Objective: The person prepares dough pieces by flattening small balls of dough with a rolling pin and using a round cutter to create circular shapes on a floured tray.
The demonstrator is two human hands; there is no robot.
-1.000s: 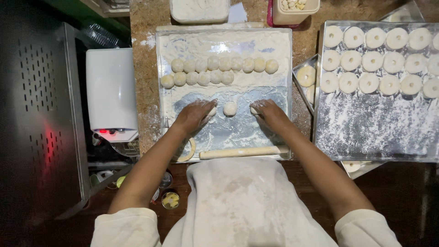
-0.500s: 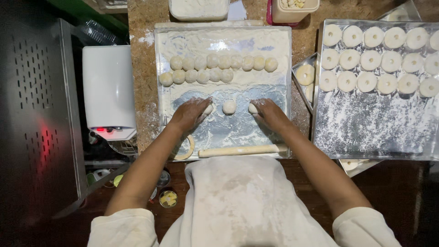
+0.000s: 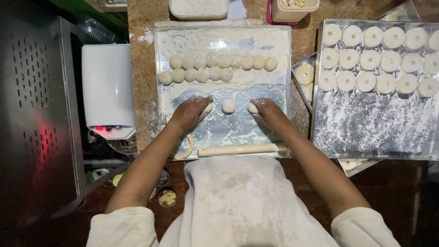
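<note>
My left hand rests palm down on a small dough ball on the floured metal tray. On the same tray, my right hand covers another dough ball in the same way. A third dough ball lies free between the two hands. Behind them, two rows of several dough balls lie across the tray. A wooden rolling pin lies along the tray's near edge.
At the right stands a floured tray carrying rows of ring-shaped dough pieces. A smaller tin holds a dough disc between the trays. A white appliance stands at the left. Containers sit at the back.
Both hands have stayed over their dough balls, shifting only slightly on the tray. The middle dough ball has not moved.
</note>
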